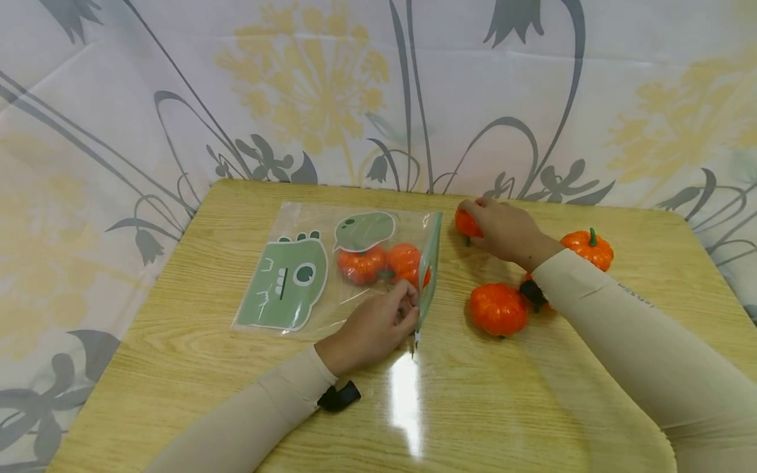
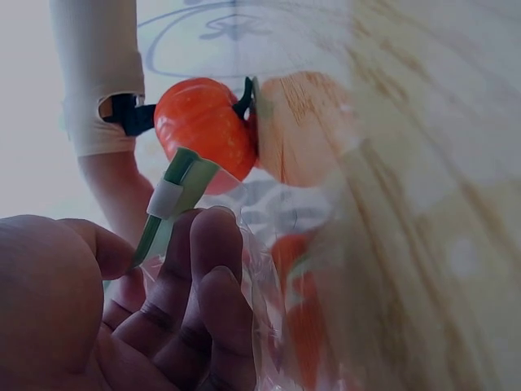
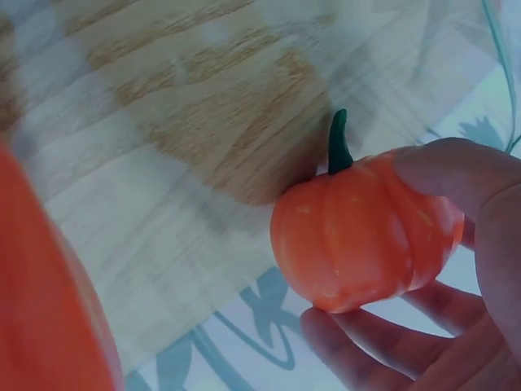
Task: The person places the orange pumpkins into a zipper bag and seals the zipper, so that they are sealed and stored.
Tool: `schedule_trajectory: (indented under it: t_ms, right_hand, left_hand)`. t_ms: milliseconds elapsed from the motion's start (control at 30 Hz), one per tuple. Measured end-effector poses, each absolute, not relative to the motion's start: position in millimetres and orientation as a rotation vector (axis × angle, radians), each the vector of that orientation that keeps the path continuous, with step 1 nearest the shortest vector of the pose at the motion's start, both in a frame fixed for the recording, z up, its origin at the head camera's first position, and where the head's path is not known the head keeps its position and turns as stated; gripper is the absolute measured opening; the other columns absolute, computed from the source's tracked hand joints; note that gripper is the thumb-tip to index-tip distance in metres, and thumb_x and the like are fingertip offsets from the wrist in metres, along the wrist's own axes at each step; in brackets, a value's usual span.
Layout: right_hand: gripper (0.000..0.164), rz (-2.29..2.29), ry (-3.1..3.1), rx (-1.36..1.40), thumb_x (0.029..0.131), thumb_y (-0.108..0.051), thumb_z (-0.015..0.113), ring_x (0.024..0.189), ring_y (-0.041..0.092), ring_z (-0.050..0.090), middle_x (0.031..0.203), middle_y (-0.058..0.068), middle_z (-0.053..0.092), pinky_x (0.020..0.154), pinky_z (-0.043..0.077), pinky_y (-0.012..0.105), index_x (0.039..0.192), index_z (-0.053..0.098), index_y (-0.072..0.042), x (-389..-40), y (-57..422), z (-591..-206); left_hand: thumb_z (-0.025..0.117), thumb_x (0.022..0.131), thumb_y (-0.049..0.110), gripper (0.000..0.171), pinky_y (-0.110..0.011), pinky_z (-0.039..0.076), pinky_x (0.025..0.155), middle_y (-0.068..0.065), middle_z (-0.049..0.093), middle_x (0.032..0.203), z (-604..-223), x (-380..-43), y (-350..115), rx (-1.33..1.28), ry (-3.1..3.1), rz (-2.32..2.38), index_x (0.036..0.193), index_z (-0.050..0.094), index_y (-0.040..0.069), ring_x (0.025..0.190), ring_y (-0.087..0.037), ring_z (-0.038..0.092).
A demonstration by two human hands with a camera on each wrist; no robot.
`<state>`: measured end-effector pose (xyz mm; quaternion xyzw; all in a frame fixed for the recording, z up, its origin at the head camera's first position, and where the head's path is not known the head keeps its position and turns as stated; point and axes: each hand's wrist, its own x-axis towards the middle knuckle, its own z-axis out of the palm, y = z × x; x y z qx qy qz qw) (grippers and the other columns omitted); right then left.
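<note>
My left hand (image 1: 378, 322) pinches the open end of a clear zip bag (image 1: 349, 309) by its green zip strip (image 2: 186, 181), close to the white slider (image 2: 165, 199). Two orange toy pumpkins (image 1: 362, 264) lie inside the bag, near its mouth. Just right of that mouth, my right hand (image 1: 503, 226) grips another small pumpkin (image 3: 366, 236) between thumb and fingers, its green stem pointing away from the palm. Nearer to me on the table sits a further pumpkin (image 1: 499, 309), left of the right wrist's black strap.
Beyond the right forearm stands a pumpkin (image 1: 591, 249) with its stem up; another is mostly hidden under the wrist. Green cartoon prints (image 1: 290, 282) cover the bag's left part. A flowered cloth (image 1: 355, 98) hangs behind the wooden table (image 1: 473, 407).
</note>
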<state>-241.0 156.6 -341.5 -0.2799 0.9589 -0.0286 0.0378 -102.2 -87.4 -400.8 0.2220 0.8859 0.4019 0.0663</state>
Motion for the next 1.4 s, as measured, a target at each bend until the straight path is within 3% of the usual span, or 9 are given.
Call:
schedule_trajectory:
  t_ms: [233,500,833,1067,1400]
  right_hand:
    - [0.059,-0.108,2.927,-0.783,0.087,-0.018,0.074,0.092,0.04,0.065,0.129,0.028,0.057,0.076,0.055,0.053,0.137,0.046,-0.007,-241,158,-341]
    - [0.059,-0.213,2.99,-0.796,0.088,-0.025,0.071,0.084,0.03,0.06,0.119,0.019,0.06,0.07,0.054,0.044,0.14,0.045,-0.011,-229,157,-330]
    - [0.063,-0.44,3.0,-0.699,0.091,-0.029,0.066,0.108,0.038,0.06,0.143,0.021,0.051,0.084,0.053,0.054,0.147,0.04,-0.015,-194,153,-316]
    - [0.063,-0.506,3.006,-0.723,0.092,-0.03,0.067,0.104,0.037,0.065,0.144,0.019,0.052,0.076,0.057,0.052,0.147,0.042,-0.015,-166,151,-320]
    - [0.06,-0.676,2.998,-0.718,0.093,-0.029,0.068,0.117,0.039,0.061,0.145,0.018,0.052,0.087,0.055,0.053,0.146,0.045,-0.012,-148,141,-330]
  left_hand:
    - [0.054,0.1,0.019,0.009,-0.023,0.047,0.066,0.008,0.062,0.082,-402,-102,-89,0.663,2.665,1.223,0.107,0.05,0.016,0.071,-0.005,0.057]
    - [0.054,0.1,0.019,0.008,-0.023,0.047,0.065,0.008,0.061,0.081,-401,-102,-91,0.661,2.676,1.225,0.107,0.051,0.016,0.069,-0.005,0.056]
    - [0.054,0.101,0.019,0.008,-0.023,0.047,0.064,0.007,0.061,0.08,-398,-102,-91,0.636,2.66,1.24,0.107,0.051,0.016,0.065,-0.005,0.056]
    - [0.053,0.101,0.019,0.008,-0.023,0.048,0.065,0.007,0.061,0.078,-399,-102,-88,0.64,2.616,1.292,0.108,0.051,0.015,0.064,-0.005,0.056]
    - [0.052,0.102,0.019,0.006,-0.024,0.049,0.062,0.006,0.06,0.075,-398,-102,-88,0.611,2.573,1.363,0.106,0.051,0.015,0.059,-0.006,0.057]
